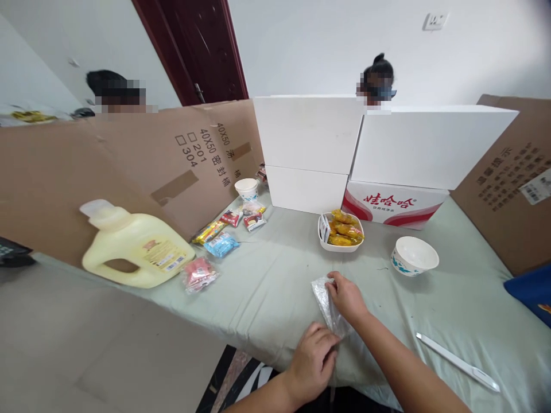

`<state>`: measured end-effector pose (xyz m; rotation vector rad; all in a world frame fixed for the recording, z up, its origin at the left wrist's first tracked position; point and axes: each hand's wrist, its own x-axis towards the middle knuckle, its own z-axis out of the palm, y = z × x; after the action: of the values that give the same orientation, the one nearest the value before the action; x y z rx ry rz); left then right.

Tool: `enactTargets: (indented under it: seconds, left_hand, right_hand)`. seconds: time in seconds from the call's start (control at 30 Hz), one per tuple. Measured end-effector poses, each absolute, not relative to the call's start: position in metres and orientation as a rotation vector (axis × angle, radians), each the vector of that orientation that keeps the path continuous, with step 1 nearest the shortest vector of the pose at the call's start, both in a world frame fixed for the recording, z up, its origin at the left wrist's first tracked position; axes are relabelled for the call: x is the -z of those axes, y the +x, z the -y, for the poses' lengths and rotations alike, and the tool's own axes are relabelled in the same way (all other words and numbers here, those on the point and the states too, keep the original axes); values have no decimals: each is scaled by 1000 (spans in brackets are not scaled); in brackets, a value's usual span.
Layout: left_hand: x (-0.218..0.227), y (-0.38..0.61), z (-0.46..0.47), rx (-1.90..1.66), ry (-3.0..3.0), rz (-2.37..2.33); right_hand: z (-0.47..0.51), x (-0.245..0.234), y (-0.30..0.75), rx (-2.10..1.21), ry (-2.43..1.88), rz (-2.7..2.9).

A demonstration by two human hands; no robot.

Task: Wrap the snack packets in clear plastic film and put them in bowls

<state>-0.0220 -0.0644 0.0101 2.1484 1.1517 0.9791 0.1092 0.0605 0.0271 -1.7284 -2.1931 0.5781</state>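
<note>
A crinkled clear plastic bag [322,295] lies flattened near the front edge of the cloth-covered table. My right hand [348,297] pinches its upper right side between thumb and fingers. At the bag's near corner, my left hand [313,357] is closed with fingertips pressed together on the plastic. Beyond the hands stands a white container [341,248] holding yellow wrapped food packets [344,232] and a small white packet. To the right of it is a white paper bowl [414,256] with a blue pattern. A white utility knife [458,362] lies to the right of my right forearm.
A large pale-yellow jug [138,248] lies tilted at the left, beside a pink packet [200,274], a blue packet [221,244] and several snacks. A paper cup [247,189] stands behind. Cardboard [129,149] and white boxes [307,135] wall the table; two people are beyond.
</note>
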Motion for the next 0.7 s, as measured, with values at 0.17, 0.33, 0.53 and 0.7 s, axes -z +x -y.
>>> enactTargets:
  seconds: [0.17,0.33,0.53,0.7]
  left_hand:
    - [-13,-26,57,-1027,2230,-1389]
    - [-17,-34,23,-920,2411,-1392]
    - [-9,-38,9,-776,2427,-1432]
    - [-4,-39,11,-768,2411,-1431]
  right_hand:
    - [-59,-15,101,-471,-1752,2267]
    - [-51,-7,94,-320,-1739,2319]
    - [-60,-15,121,-90,-1762,2248]
    - [-49,-20,138,-4,-1571,2311]
